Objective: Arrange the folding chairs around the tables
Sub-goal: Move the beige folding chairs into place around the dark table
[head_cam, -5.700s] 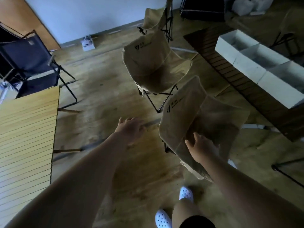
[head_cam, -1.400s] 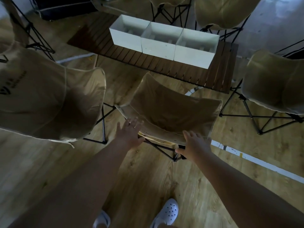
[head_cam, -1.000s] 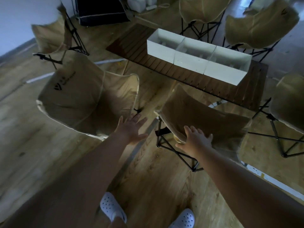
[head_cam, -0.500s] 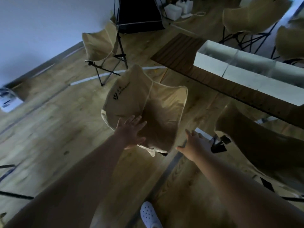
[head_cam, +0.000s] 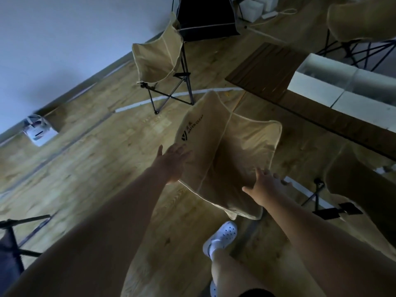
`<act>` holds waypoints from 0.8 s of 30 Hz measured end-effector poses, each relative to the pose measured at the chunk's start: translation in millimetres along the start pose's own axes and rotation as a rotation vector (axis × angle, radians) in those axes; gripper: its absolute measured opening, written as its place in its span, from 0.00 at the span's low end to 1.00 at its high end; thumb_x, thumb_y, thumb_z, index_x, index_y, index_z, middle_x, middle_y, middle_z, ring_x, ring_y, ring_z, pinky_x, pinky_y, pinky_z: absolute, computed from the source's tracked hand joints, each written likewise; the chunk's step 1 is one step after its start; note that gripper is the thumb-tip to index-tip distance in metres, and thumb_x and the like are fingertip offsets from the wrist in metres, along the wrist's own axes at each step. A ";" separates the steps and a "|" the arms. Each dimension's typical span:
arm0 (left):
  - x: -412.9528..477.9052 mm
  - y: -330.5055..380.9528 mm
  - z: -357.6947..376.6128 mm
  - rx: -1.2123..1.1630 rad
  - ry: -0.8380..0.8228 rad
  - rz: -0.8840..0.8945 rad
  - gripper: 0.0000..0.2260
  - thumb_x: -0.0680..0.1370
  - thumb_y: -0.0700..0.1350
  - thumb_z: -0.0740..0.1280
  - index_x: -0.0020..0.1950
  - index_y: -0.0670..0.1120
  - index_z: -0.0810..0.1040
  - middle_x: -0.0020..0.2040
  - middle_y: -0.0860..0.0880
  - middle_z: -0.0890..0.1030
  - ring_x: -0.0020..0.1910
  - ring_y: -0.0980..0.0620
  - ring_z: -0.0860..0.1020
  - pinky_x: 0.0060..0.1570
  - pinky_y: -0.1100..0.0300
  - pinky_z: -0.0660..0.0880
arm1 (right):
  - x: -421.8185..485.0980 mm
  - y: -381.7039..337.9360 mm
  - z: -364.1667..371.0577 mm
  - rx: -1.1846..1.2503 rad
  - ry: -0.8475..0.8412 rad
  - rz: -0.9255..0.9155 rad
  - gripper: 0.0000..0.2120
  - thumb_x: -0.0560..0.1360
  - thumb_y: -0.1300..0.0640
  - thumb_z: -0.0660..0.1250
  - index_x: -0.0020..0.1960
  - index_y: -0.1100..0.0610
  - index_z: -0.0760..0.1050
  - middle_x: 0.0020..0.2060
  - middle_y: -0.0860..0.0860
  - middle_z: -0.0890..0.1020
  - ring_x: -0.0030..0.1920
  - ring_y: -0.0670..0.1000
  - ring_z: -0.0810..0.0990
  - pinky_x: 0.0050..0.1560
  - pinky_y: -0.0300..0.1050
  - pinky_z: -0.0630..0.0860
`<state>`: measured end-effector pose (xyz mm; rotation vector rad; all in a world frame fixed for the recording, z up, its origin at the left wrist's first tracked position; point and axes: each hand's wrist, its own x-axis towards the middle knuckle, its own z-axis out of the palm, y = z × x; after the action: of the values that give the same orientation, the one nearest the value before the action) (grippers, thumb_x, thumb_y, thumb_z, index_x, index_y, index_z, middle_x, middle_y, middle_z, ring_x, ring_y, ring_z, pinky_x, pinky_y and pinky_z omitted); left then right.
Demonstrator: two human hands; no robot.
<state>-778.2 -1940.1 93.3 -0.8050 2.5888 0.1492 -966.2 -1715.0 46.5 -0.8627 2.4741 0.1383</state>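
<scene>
Over tan chair (head_cam: 242, 151) — left grip (head_cam: 171, 163), right grip (head_cam: 265, 187) outstretched.

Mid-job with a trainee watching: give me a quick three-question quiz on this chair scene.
1. True or false: the left hand grips the black frame of the tan fabric folding chair with the printed logo.
2. What stands on the dark slatted wooden table? A) white open boxes B) red cups C) a laptop
3. Fill in: the right hand reaches over that chair's near edge with fingers ___.
Key: 1 false, its straight fingers are at the fabric edge; 2 A; 3 spread.
</scene>
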 end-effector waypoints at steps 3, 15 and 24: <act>32.4 -22.4 -20.0 0.048 -0.014 0.010 0.30 0.80 0.41 0.58 0.80 0.58 0.51 0.81 0.52 0.48 0.80 0.49 0.45 0.75 0.36 0.41 | 31.2 -21.8 -9.2 0.050 -0.022 0.037 0.45 0.72 0.30 0.63 0.79 0.48 0.48 0.77 0.55 0.60 0.75 0.61 0.60 0.69 0.71 0.60; 182.4 -94.5 -107.7 0.222 -0.071 0.133 0.41 0.76 0.33 0.64 0.80 0.58 0.47 0.81 0.53 0.42 0.80 0.49 0.41 0.75 0.37 0.43 | 138.4 -116.0 -62.0 0.154 -0.022 0.102 0.43 0.74 0.33 0.64 0.80 0.48 0.48 0.79 0.52 0.55 0.77 0.59 0.55 0.71 0.73 0.54; 291.0 -112.1 -118.1 0.375 -0.134 0.378 0.37 0.78 0.35 0.63 0.80 0.56 0.50 0.81 0.51 0.43 0.80 0.48 0.41 0.75 0.37 0.43 | 173.0 -124.0 -60.4 0.261 -0.029 0.356 0.43 0.74 0.34 0.64 0.79 0.48 0.49 0.79 0.53 0.55 0.77 0.60 0.56 0.70 0.71 0.60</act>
<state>-974.1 -2209.5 78.9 -0.1642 2.5027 -0.1644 -1032.7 -1924.4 21.0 -0.3069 2.5240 -0.0496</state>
